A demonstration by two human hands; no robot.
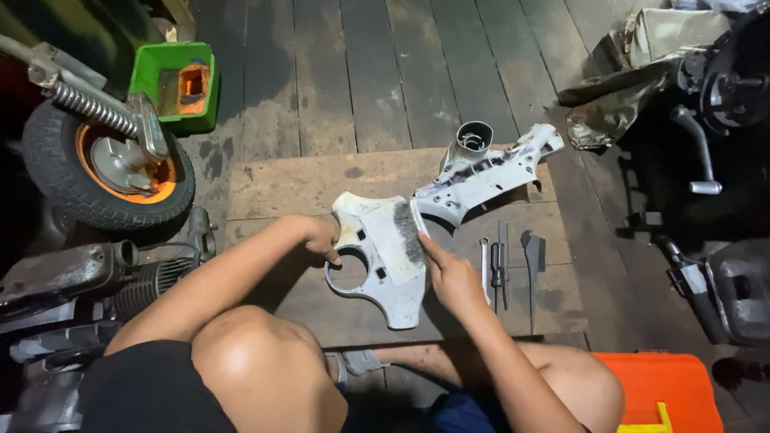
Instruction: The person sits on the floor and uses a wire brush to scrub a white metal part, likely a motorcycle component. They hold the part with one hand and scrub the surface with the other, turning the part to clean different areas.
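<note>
Underneath, worn dark floorboards (353, 80) carry a plywood sheet (281, 180).

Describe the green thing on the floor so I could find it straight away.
Start at the small wheel with the orange hub in the upper left, on the dark plank floor. Just behind it, to the right of its coil spring, sits the green plastic box, open at the top with an orange piece inside. It is the only green object there.

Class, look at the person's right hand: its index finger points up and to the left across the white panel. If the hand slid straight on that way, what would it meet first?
Most likely the brush lying on the white plastic cover panel, just ahead of the right hand; its fingers already seem to touch the bristles, though depth is unclear.
</note>
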